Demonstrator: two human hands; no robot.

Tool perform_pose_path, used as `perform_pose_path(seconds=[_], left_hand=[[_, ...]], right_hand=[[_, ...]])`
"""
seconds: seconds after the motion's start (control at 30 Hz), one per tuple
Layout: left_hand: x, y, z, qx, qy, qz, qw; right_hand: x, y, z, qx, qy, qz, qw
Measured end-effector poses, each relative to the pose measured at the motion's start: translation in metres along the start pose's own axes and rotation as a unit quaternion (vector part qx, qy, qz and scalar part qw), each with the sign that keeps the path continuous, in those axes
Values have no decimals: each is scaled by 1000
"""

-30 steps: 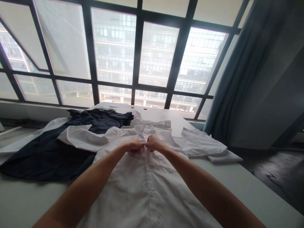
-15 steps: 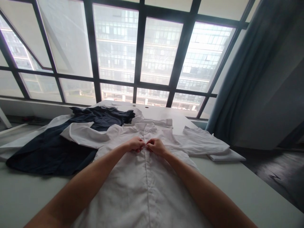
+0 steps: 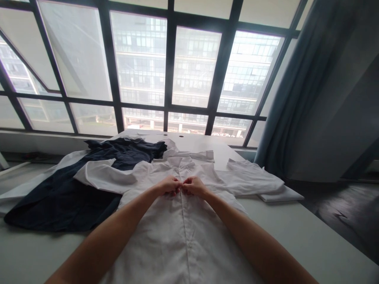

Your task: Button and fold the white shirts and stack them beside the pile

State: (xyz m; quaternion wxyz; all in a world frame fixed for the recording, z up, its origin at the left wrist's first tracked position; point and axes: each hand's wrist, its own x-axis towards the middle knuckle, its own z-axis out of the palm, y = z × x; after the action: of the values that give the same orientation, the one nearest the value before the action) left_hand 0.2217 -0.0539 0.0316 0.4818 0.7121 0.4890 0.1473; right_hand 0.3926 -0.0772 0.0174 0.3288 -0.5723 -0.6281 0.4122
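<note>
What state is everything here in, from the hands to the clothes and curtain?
Left hand: pinching the shirt front below the collar
Right hand: pinching the shirt front, beside the left hand
White collared shirt: lying flat, sleeves spread
Navy garment: spread out, partly under a white sleeve
Folded white cloth: folded on the table
Blue curtain: hanging beside the window

The site was probably an upper-storey office or commercial workroom: a dark-framed window wall (image 3: 169, 59) filled the upper frame, a multi-storey glass building (image 3: 142, 67) stood outside, a blue-grey curtain (image 3: 284, 98) hung at upper right, and a long white table (image 3: 310, 232) crossed the lower frame.
</note>
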Motion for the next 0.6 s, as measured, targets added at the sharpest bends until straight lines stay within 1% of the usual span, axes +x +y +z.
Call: perform_pose_path(seconds=[0.1, 0.2, 0.27, 0.33, 0.4, 0.47, 0.6], left_hand=[[3, -3, 2, 40, -1, 31, 999], [5, -3, 5, 107, 8, 55, 993], [4, -1, 7, 151, 24, 52, 987], [1, 2, 8, 160, 35, 45, 986], [-1, 4, 8, 129, 31, 41, 990], [-1, 4, 6, 75, 16, 40, 996], [3, -1, -1, -27, -23, 54, 998]], right_hand=[[3, 2, 4, -4, 23, 17, 1000], [5, 6, 5, 9, 25, 21, 999], [5, 9, 4, 9, 19, 7, 1000], [5, 11, 3, 5, 11, -13, 1000], [5, 14, 2, 7, 6, -31, 999], [5, 15, 1, 18, 1, -42, 999], [3, 17, 0, 53, -7, -51, 997]])
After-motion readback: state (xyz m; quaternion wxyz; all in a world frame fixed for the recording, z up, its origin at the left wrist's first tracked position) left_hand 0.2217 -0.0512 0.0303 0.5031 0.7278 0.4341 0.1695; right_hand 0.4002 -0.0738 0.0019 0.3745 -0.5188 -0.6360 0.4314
